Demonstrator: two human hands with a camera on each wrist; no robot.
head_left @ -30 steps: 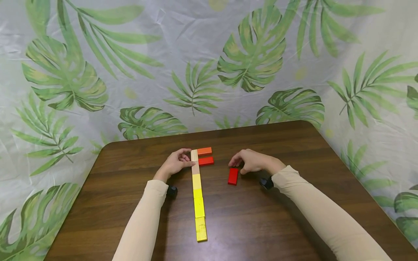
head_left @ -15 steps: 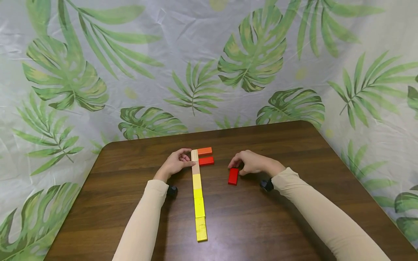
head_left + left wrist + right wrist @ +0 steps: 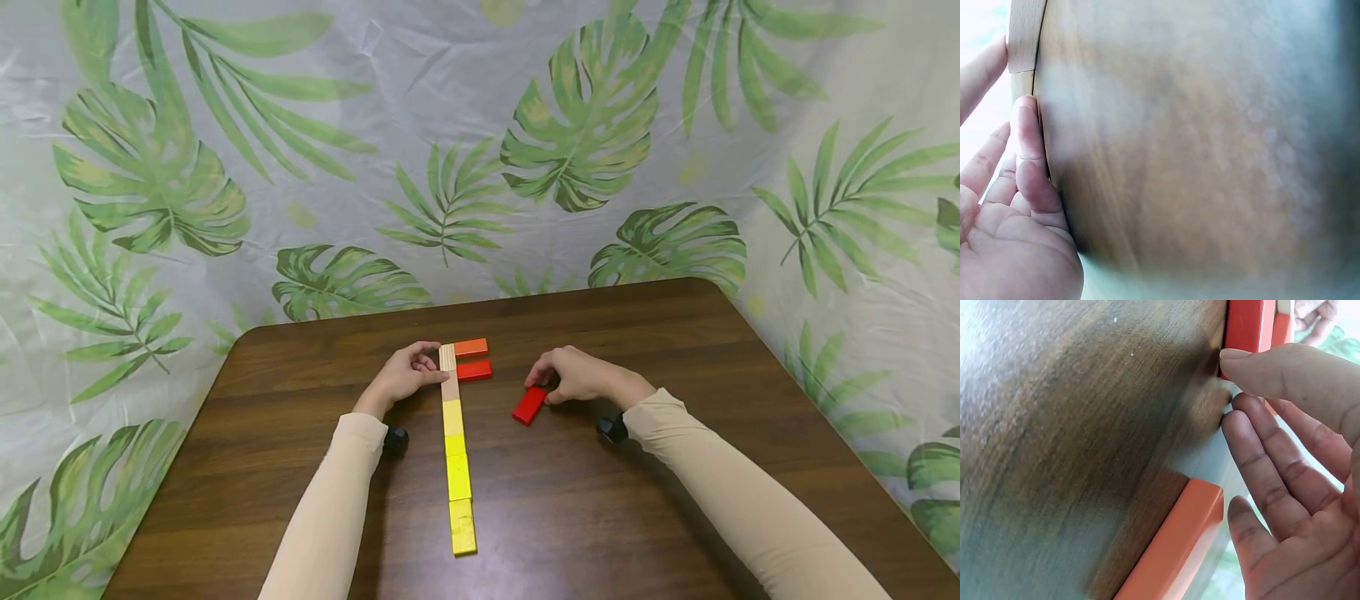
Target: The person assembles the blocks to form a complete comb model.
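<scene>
A row of flat wooden blocks runs toward me: a striped pale block (image 3: 447,357) at the far end, a plain wood block (image 3: 450,388), then yellow blocks (image 3: 458,477). My left hand (image 3: 400,377) lies beside the far end. Its forefinger touches the striped block's far corner and its thumb tip overlaps the plain block; the other fingers curl loosely. My right hand (image 3: 576,375) pinches the far end of a red block (image 3: 528,407) that lies slanted, its near end pointing left. In the right wrist view the thumb presses along the red block's side.
An orange block (image 3: 471,347) and another red block (image 3: 476,370) stick out to the right from the row's far end. One more orange block (image 3: 1175,544) lies under the right wrist, hidden in the head view. The brown table (image 3: 675,333) meets a leaf-printed curtain (image 3: 337,200) behind.
My right thumb and fingers have closed on the red block, whose near end has swung left so it lies slanted. My left hand and the row have stayed in place.
</scene>
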